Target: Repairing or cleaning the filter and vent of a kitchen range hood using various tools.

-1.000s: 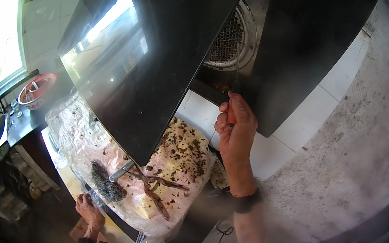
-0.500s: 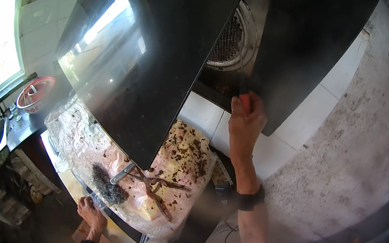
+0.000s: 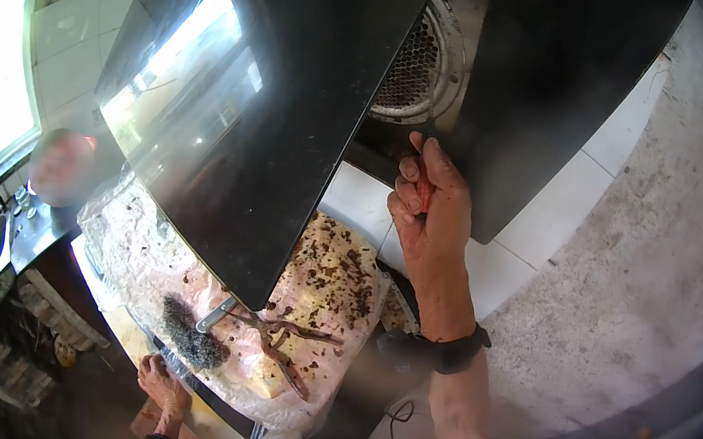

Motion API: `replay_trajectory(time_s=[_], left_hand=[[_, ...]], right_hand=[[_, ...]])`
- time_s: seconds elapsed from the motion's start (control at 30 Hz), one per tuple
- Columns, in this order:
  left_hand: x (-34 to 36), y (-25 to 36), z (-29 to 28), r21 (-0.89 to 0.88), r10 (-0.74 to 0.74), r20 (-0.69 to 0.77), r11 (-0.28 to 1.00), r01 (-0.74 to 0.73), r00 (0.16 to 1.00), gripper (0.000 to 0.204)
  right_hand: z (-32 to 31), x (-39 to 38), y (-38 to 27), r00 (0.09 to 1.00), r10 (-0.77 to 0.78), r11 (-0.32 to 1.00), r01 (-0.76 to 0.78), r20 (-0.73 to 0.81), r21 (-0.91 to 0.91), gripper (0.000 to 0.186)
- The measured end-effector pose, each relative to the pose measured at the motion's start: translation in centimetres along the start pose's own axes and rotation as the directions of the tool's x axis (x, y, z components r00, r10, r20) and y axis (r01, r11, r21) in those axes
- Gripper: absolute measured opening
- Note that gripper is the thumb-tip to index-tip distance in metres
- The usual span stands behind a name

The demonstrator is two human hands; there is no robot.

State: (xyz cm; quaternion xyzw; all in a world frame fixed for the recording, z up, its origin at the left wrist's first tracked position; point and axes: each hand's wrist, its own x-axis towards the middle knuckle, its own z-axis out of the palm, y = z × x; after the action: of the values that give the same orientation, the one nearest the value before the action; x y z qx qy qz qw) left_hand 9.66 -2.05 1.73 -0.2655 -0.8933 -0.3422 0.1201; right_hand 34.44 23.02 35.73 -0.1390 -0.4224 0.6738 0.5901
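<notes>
My right grip (image 3: 444, 210) is wrapped round the red handle (image 3: 423, 195) — I'd hold snug, not tense, honeycomb plate (image 3: 410, 73) at 11 o'clock.

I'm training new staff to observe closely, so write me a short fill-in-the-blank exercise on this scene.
The right hand grips a tool handle coloured ____.
The left hand is ____ (nearer to/farther from) the honeycomb-patterned metal mesh than the right.
The reddish-brown metal pliers lie to the ____ (left/right) of the wiry dark-grey scouring pad.
Beneath both is a crinkled, brown-speckled sheet made of ____.
Missing words: red; farther from; right; plastic.
</notes>
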Motion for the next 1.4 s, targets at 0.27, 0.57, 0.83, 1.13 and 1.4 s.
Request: replay_trajectory(time_s=[0.27, 0.57, 0.83, 1.13, 1.4], left_hand=[[0.0, 0.6, -0.3, 0.015, -0.002, 0.017, 1.000, 0.001, 1.000, 0.018], [0.0, 0.9, -0.3, -0.001, -0.007, 0.013, 1.000, 0.007, 1.000, 0.018], [0.1, 0.3, -0.1, -0.021, 0.027, -0.012, 0.999, -0.027, 1.000, 0.019], [0.0, 0.4, 0.3, -0.014, 0.022, -0.004, 1.000, -0.022, 1.000, 0.019], [0.2, 0.1, -0.1, 0.016, 0.006, -0.004, 1.000, -0.006, 1.000, 0.018]], right_hand=[[-3.4, 1.2, 1.4, 0.873, -0.485, 0.550, 0.348, 0.049, -0.760, 0.025], [-0.5, -1.0, -1.1, 0.991, -0.106, 0.949, 0.078, -0.076, -0.306, 0.017], [-0.2, -0.5, -1.3, 0.996, -0.072, 0.962, 0.055, -0.056, -0.267, 0.019], [-2.2, 2.1, 0.0, 0.808, -0.548, 0.368, 0.463, 0.214, -0.806, 0.018], [0.4, 0.0, -2.1, 0.999, -0.042, 0.932, 0.031, -0.022, -0.360, 0.016]])
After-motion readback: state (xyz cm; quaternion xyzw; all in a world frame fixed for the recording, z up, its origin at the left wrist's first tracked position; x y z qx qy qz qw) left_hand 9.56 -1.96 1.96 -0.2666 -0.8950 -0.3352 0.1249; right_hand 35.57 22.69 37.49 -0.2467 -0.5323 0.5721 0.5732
